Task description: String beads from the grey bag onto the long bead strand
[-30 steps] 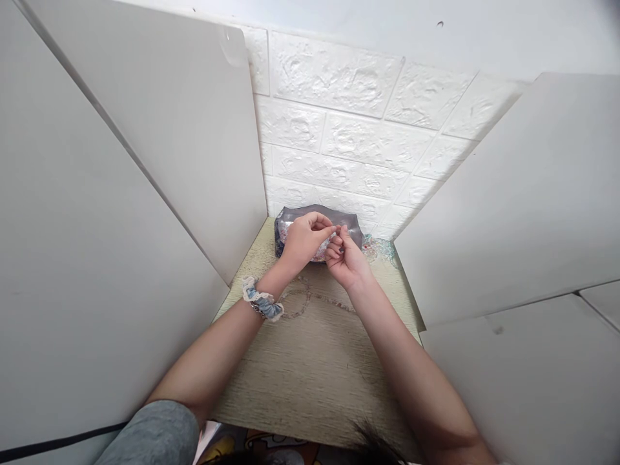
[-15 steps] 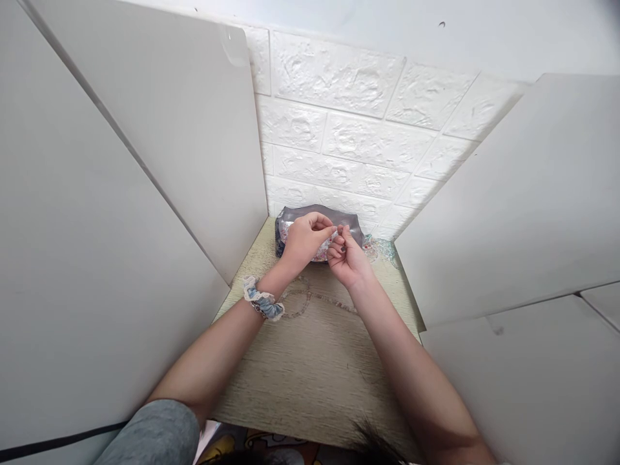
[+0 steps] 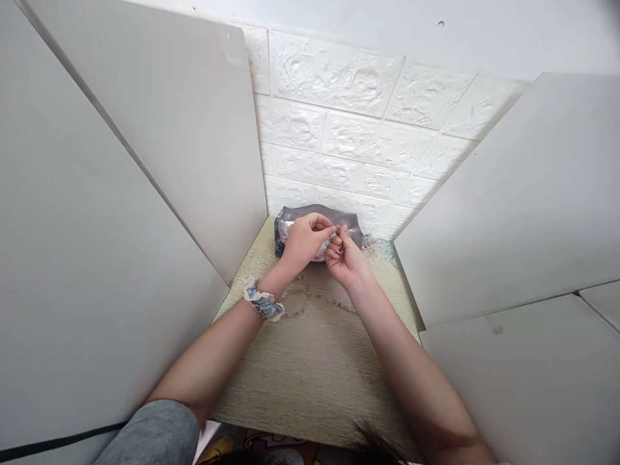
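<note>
My left hand point(image 3: 309, 237) pinches thumb against forefinger in front of a grey bag point(image 3: 334, 213) with small bright beads or bits in it. Close beside it, my right hand point(image 3: 346, 257) has its thumb and forefinger pressed together and its other fingers curled in. The fingertips of both hands nearly meet; whatever lies between them is too small to make out. A string of small beads point(image 3: 334, 302) lies on the wooden surface point(image 3: 310, 361) below the hands, looping near my left wrist, which wears a blue and white scrunchie point(image 3: 263, 301).
More beads in clear and turquoise tones point(image 3: 382, 248) lie right of the bag at the back corner. White panels stand to the left point(image 3: 194, 129) and right point(image 3: 508, 194), and a white brick-patterned wall point(image 3: 339, 142) closes off the back.
My right hand has shifted very slightly to the left, its fingers still curled. My left hand looks almost unmoved.
</note>
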The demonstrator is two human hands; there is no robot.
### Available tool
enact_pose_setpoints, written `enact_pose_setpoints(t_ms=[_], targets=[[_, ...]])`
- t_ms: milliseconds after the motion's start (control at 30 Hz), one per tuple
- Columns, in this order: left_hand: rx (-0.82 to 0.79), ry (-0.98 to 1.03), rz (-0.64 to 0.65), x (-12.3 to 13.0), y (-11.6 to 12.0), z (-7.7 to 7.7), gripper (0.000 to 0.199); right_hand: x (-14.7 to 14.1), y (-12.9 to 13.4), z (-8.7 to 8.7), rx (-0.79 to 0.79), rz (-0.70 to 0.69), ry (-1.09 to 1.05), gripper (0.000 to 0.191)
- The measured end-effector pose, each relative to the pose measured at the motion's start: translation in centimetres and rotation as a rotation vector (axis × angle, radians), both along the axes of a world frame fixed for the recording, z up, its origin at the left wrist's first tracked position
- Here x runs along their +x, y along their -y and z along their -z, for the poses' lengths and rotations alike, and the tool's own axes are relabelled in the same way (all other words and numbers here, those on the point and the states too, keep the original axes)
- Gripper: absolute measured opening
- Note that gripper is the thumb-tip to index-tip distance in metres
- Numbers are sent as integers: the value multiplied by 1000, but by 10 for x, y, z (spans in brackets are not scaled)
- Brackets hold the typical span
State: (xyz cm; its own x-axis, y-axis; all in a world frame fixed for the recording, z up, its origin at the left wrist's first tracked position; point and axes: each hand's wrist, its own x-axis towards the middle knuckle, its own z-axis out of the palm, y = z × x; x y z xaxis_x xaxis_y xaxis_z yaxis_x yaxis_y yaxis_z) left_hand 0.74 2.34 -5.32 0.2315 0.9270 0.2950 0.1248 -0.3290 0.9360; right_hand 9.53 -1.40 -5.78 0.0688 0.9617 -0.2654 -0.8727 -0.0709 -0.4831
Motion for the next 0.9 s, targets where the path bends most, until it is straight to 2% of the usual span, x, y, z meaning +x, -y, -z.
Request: enact_pose_setpoints(t_ms=[167,400,533,700,900], targets=[[-70,39,36,1,-1,2,14,-1,-1,4,20,19,69,15],[-275,195,155,2,-4,3,15,3,-4,17,134,145,390,23],[-350,231,216,1,0,-1,14,8,-4,15,194,181,534,25],[-401,283,290,0,1,0,18,10,-4,12,193,205,541,23],[-567,351,415,-1,-1,1,23,13,-5,15,190,210,701,34]])
